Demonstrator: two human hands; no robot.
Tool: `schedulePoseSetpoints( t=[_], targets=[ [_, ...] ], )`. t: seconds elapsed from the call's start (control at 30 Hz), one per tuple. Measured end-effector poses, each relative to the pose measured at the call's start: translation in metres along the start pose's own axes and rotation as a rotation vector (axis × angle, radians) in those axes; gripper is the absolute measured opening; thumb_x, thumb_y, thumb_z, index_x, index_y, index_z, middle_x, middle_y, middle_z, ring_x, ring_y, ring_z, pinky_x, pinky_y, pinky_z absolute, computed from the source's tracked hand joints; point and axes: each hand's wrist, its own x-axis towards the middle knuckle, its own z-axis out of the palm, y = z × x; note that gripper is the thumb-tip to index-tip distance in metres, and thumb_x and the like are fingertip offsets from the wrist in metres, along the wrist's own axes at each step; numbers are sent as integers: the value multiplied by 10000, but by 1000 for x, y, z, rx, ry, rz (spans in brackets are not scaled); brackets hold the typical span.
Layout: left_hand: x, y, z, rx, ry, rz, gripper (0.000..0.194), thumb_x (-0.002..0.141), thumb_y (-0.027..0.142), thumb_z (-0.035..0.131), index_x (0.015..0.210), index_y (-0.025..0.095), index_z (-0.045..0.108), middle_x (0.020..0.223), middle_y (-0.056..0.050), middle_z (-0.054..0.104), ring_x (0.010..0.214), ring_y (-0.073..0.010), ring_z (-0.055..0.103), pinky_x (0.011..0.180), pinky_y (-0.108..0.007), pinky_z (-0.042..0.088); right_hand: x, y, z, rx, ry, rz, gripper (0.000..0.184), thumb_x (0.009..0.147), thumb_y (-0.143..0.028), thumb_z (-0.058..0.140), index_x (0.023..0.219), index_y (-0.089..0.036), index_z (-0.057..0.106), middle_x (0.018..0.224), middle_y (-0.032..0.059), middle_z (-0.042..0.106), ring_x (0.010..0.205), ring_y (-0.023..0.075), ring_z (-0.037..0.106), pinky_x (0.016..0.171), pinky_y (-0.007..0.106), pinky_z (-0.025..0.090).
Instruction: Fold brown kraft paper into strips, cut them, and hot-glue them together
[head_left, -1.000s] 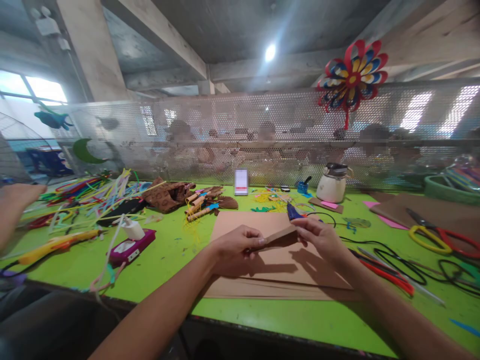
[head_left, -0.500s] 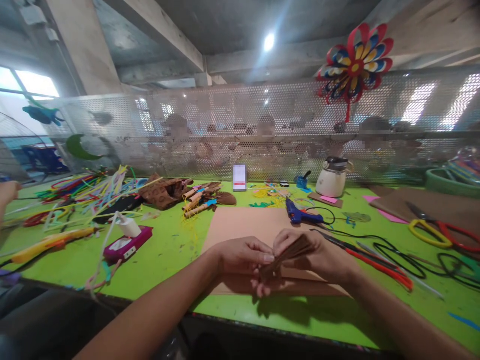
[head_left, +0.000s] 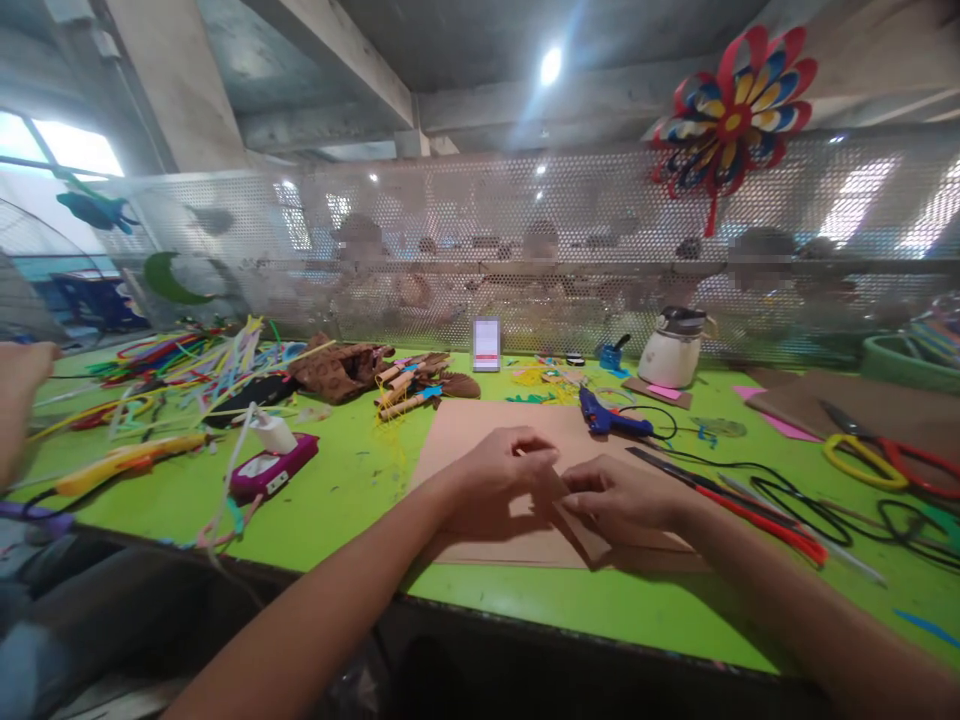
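Note:
Over a sheet of light brown card point(head_left: 465, 425), my left hand point(head_left: 499, 465) is closed, its curled fingers at the upper end of a folded brown paper piece point(head_left: 581, 535). My right hand point(head_left: 622, 497) pinches the same piece from the right side. The paper slants downward between the hands, its lower end just above the card. My left fingertips are partly hidden and slightly blurred. Just beyond my right hand lies a blue glue gun point(head_left: 611, 415) at the card's far edge.
Tweezers with red handles point(head_left: 757, 520), black cable and scissors point(head_left: 862, 460) lie to the right. A purple power socket point(head_left: 277, 470) and a yellow-orange tool point(head_left: 127, 465) are on the left. A phone point(head_left: 486, 345) and a white jug point(head_left: 670, 350) stand behind. Another person's arm point(head_left: 22, 400) shows at far left.
Both hands have turned the paper piece; it now slopes down to the right rather than up. My left hand has risen and my right hand has come over the piece.

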Motion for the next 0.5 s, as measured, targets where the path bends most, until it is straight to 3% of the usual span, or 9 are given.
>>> schedulePoseSetpoints(
  t=[0.1, 0.27, 0.5],
  targets=[
    [-4, 2, 9, 107, -39, 57, 292, 749, 346, 624, 934, 128, 682, 949, -69, 642, 823, -168, 570, 730, -262, 438, 4, -2, -6, -171, -52, 5, 155, 790, -226, 514, 716, -158, 633, 627, -27, 564, 580, 115, 487, 547, 210, 377],
    [-8, -4, 8, 160, -99, -7, 238, 784, 308, 539, 818, 119, 680, 774, -26, 643, 712, -140, 540, 613, -226, 389, 14, -10, -18, -368, -77, 36, 173, 754, -220, 531, 773, -156, 690, 600, -17, 612, 539, 117, 504, 503, 208, 345],
    [-9, -20, -7, 378, -128, -103, 223, 724, 318, 585, 818, 138, 678, 748, -40, 647, 656, -154, 531, 570, -243, 365, 23, 13, 2, -371, 197, 8, 153, 705, -159, 548, 757, -155, 691, 680, 30, 670, 606, 148, 562, 542, 232, 407]
  ],
)
